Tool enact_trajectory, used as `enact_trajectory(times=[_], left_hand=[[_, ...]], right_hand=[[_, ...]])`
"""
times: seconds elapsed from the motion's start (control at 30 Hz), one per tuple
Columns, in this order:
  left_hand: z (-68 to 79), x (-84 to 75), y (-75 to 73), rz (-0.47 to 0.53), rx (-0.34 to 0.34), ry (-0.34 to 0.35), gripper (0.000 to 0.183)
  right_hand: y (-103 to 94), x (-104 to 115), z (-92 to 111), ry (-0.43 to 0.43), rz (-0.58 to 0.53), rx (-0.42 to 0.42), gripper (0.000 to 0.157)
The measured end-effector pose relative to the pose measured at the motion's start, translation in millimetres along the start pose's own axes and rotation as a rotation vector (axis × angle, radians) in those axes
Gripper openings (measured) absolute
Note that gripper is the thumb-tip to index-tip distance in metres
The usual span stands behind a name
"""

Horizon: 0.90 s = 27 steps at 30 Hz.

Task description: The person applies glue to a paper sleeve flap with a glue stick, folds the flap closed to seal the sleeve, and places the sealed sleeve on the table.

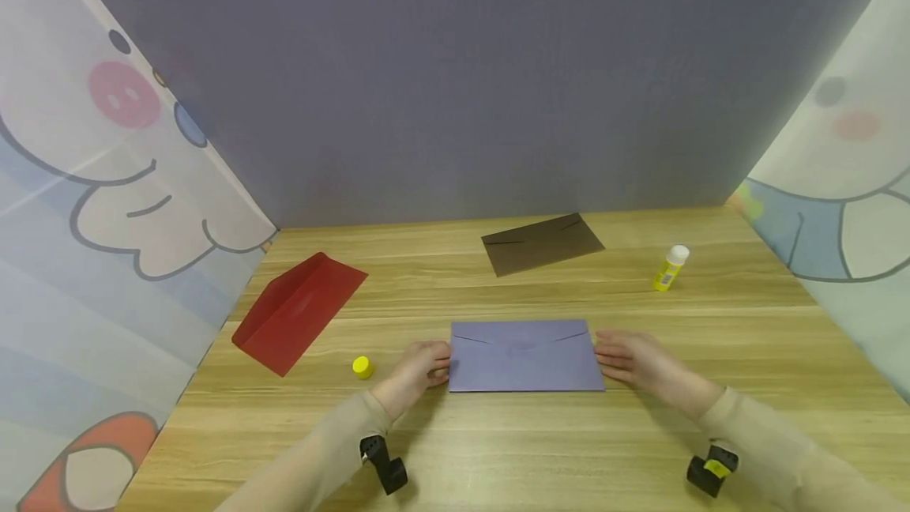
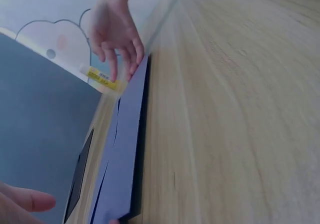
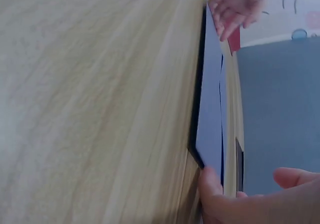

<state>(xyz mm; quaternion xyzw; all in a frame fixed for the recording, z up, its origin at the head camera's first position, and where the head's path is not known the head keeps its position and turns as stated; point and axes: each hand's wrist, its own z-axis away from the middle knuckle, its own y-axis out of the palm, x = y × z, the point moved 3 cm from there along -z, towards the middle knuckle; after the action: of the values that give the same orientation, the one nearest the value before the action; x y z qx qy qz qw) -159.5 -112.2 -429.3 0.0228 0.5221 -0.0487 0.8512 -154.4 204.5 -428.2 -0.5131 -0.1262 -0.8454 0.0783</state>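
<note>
the purple envelope is between left grip and right grip.

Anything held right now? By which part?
Can't tell: left grip and right grip are at opposite short ends of the purple envelope, but whether they pinch or merely touch isn't clear.

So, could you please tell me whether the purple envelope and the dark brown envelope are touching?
Apart. The head view shows it plainly: a strip of bare wooden tabletop separates the purple envelope from the dark brown envelope lying beyond it.
</note>
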Motion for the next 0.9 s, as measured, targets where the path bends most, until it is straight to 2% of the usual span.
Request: enact_trajectory(times=[0.07, 0.2, 0.37, 0.47, 0.77, 0.9], left_hand=[[-1.1, 0.9, -0.5, -0.001, 0.000, -0.010, 0.029], [-2.1, 1.9, -0.1, -0.057, 0.014, 0.033, 0.037], [-0.5, -0.3, 1.7, -0.110, -0.007, 0.101, 0.046], [1.1, -3.6, 2.3, -0.103, -0.022, 0.117, 0.047], [-5.8, -20.9, 6.6, -0.081, -0.111, 0.190, 0.047], [-12.1, -30.4, 10.4, -0.063, -0.142, 0.202, 0.045]], right_hand=[[-2.1, -0.5, -1.9, 0.002, -0.029, 0.016, 0.059], [-3.3, -0.2, -3.5, -0.011, -0.019, 0.009, 0.060], [0.5, 3.6, -4.1, -0.076, 0.131, -0.022, 0.053], [2.4, 7.4, -4.4, -0.091, 0.219, -0.048, 0.050], [2.3, 29.1, -9.4, -0.120, 0.329, -0.074, 0.050], [0.4, 40.1, -15.9, -0.130, 0.327, -0.076, 0.051]])
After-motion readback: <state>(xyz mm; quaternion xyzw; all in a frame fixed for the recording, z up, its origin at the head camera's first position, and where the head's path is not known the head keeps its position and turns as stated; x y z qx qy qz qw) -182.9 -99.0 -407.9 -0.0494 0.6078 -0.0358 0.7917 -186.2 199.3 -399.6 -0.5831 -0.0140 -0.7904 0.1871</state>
